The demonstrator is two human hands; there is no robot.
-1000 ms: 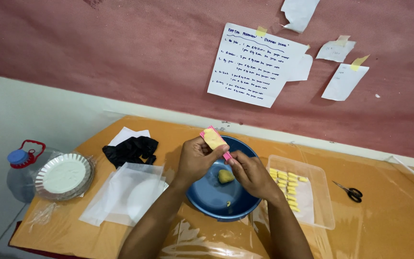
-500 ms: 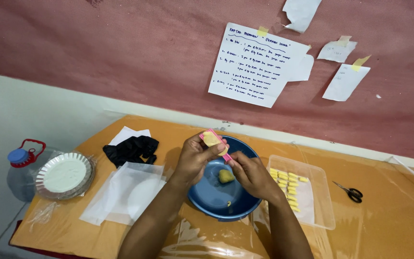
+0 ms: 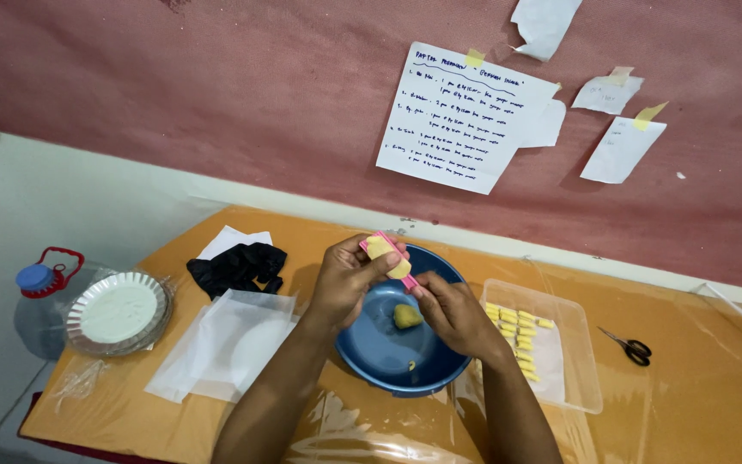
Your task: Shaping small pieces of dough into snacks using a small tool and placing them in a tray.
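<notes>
My left hand (image 3: 347, 277) holds a small pink mould (image 3: 386, 255) packed with yellow dough, raised above the far rim of a blue bowl (image 3: 380, 357). My right hand (image 3: 448, 311) pinches the lower end of that mould with its fingertips. A lump of yellow dough (image 3: 406, 316) lies inside the bowl, and a small crumb sits lower in it. Right of the bowl a clear plastic tray (image 3: 581, 361) carries several shaped yellow dough sticks (image 3: 519, 328) in rows.
Clear plastic bags (image 3: 229, 344) and a black glove (image 3: 240, 265) lie left of the bowl. A stack of foil pie tins (image 3: 118, 311) sits at the table's left end beside a water jug (image 3: 40, 283). Scissors (image 3: 629, 345) lie right of the tray. Paper notes hang on the red wall.
The mould has come down slightly toward the bowl and my right fingertips have closed in on its lower end. The dough lump in the bowl stays put.
</notes>
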